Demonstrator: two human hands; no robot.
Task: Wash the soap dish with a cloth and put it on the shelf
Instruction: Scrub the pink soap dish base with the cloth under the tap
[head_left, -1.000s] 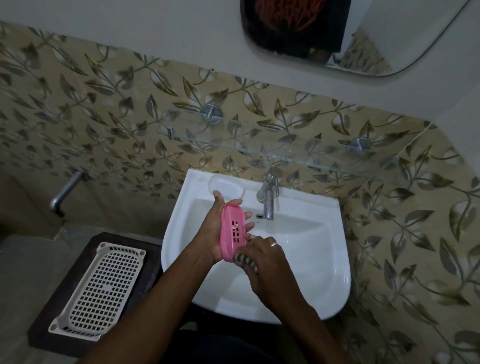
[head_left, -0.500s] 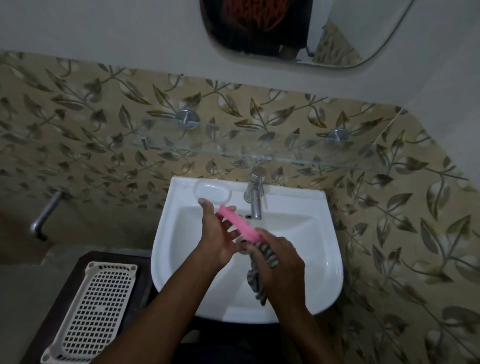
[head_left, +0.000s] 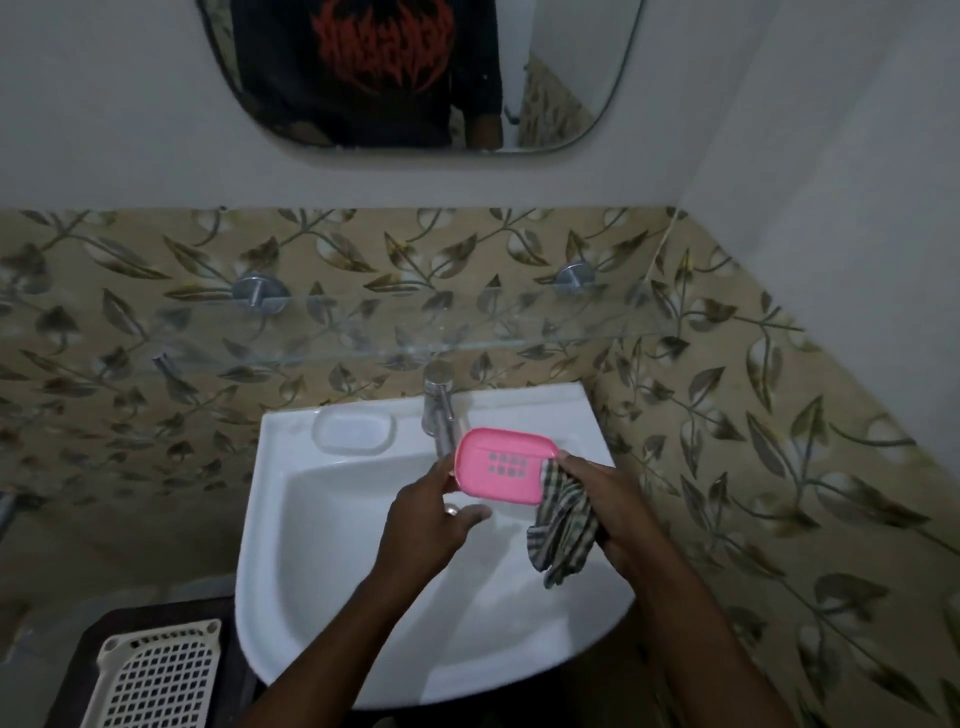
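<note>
A white slotted basket (head_left: 156, 680) sat at the near left, beside the sink (head_left: 311, 571). Over the basin the left hand (head_left: 426, 519) met the left edge of the pink soap dish (head_left: 504, 465). Its fingertips were hidden behind the rim and its thumb lay loose below, so I could not tell whether it gripped or merely propped the dish. The dish was held flat, face up, just in front of the tap (head_left: 439, 410) and below the glass shelf (head_left: 363, 343). On the right, the right hand (head_left: 613, 509) bunched the checked cloth (head_left: 563, 530) in its curled fingers while its thumb pressed on the dish's right edge.

Both holds looked slight. Wet plastic could slip and drop into the basin, and a lift could clip the tap or the shelf's hard-to-see front edge.
</note>
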